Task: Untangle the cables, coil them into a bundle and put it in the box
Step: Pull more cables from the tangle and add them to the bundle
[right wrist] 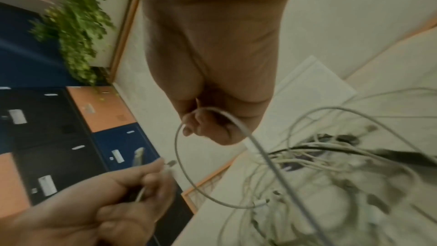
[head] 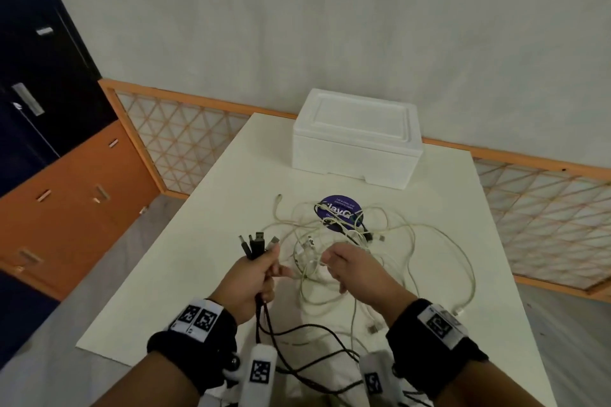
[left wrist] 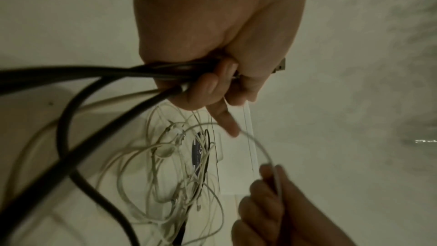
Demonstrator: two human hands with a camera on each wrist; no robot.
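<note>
Your left hand (head: 253, 277) fists plug ends (head: 256, 241); right hand (head: 355, 271) pinches white cable (right wrist: 212, 156) looping between them; tangle (head: 344, 241) toward tabletop's far edge.

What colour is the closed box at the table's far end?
White, seen best in the head view: box.

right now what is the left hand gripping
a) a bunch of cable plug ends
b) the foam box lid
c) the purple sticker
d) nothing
a: the left hand grips a bunch of cable plug ends that stick up above its fist.
</note>
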